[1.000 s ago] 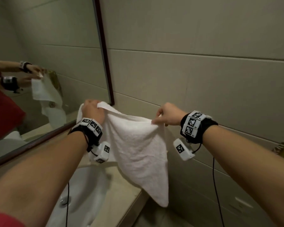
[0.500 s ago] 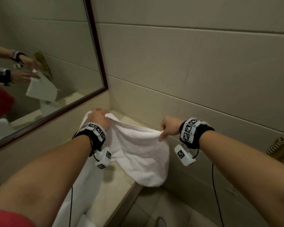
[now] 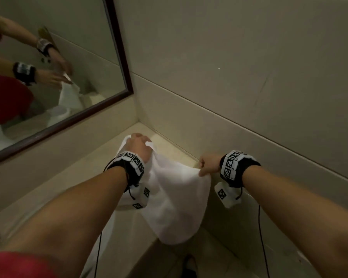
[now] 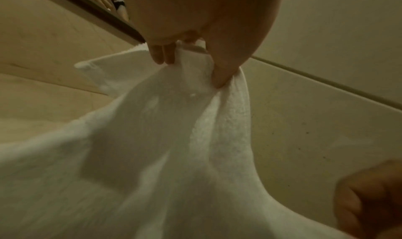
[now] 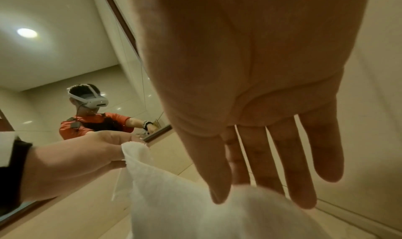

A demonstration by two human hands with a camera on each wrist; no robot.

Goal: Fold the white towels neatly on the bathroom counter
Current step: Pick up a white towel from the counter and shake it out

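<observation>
A white towel hangs between my two hands over the corner of the beige counter. Its lower part drapes past the counter's front edge. My left hand grips one top corner near the back of the counter; in the left wrist view the left hand pinches the towel between thumb and fingers. My right hand holds the other top corner close to the tiled wall. The right wrist view shows the right hand pinching the towel with thumb and forefinger, the other fingers straight.
A dark-framed mirror covers the left wall and reflects my arms. The tiled wall runs just behind my right hand. Beyond the counter's front edge lies the floor, with a dark object on it. Something white lies under my left forearm.
Both hands have come down with the towel, from chest height to just above the counter. More of the towel now lies against the counter, and the view has tipped downward.
</observation>
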